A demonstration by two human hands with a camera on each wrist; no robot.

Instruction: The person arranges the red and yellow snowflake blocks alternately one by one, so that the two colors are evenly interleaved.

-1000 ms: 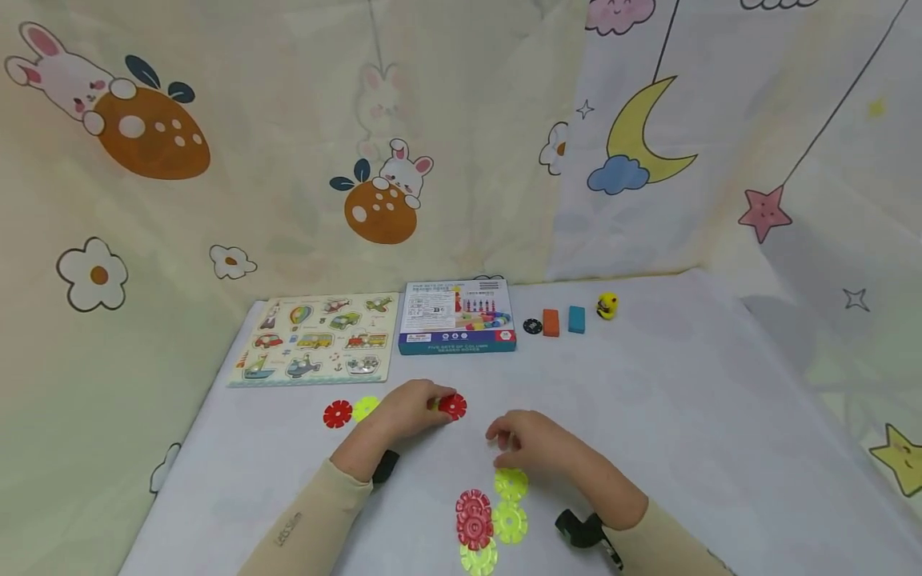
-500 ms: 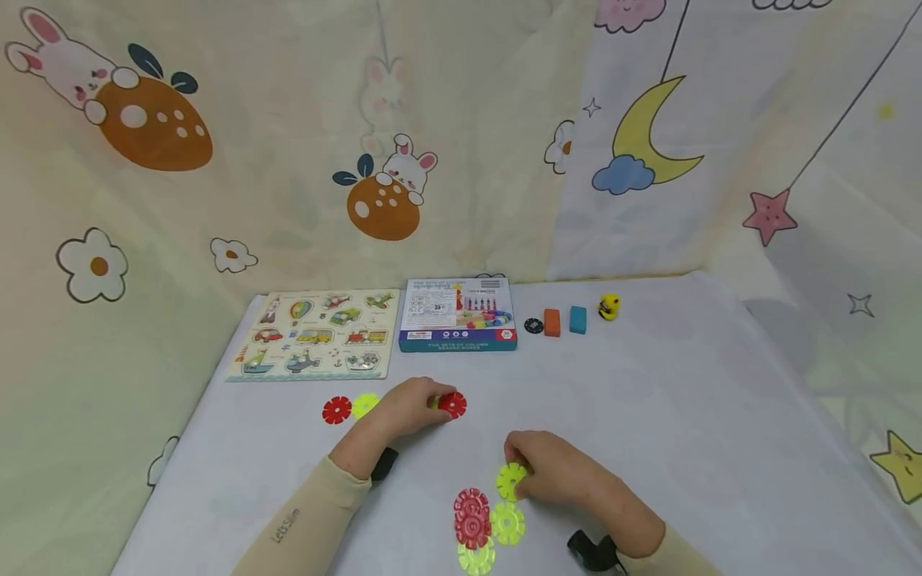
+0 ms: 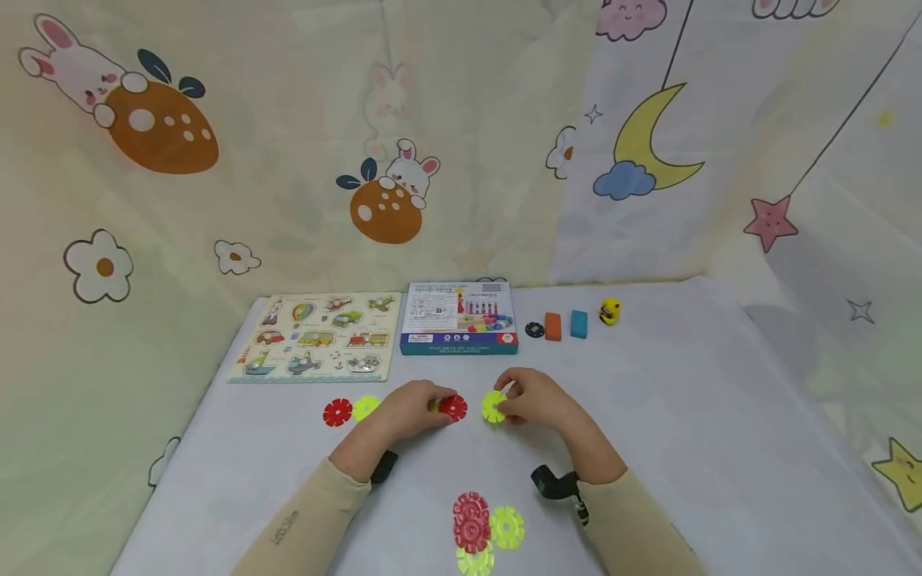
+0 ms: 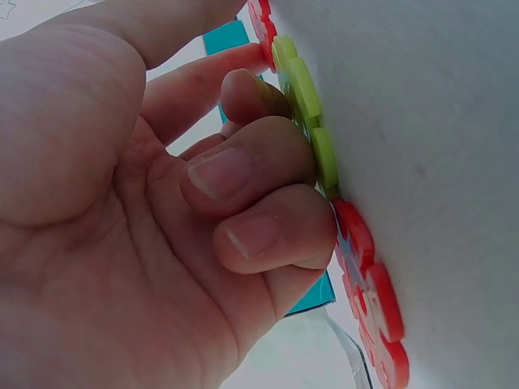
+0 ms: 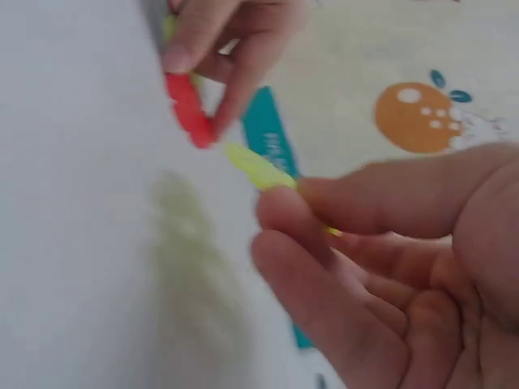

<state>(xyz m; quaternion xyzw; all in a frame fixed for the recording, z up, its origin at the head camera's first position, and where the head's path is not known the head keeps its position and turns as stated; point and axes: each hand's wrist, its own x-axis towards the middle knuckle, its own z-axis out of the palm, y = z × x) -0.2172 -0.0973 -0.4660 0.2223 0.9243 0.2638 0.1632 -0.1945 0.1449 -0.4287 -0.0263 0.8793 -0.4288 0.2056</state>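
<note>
My left hand [image 3: 406, 410] lies over a row of flower-shaped notched discs, gripping the red disc [image 3: 454, 409] at its right end between thumb and finger. Left of the hand a red disc [image 3: 337, 412] and a yellow-green disc [image 3: 366, 407] show; the row's middle is hidden in the head view. In the left wrist view my curled fingertips rest against a yellow-green disc [image 4: 324, 158] in the row. My right hand [image 3: 536, 398] pinches another yellow-green disc [image 3: 493, 406] by its right edge. In the right wrist view this disc is raised over the table, its far edge close to the red one.
Nearer the table's front, overlapping red discs [image 3: 471, 522] lie with yellow-green discs [image 3: 507, 528]. Behind stand a picture puzzle board [image 3: 317, 338] and a flat box [image 3: 458, 320]. To their right are a black disc [image 3: 535, 330], orange block [image 3: 553, 326], blue block [image 3: 579, 323] and yellow toy [image 3: 609, 311].
My right hand reached down, took a yellow-green disc from the front group, and carried it up toward the row's right end. My left hand has stayed in place on the row.
</note>
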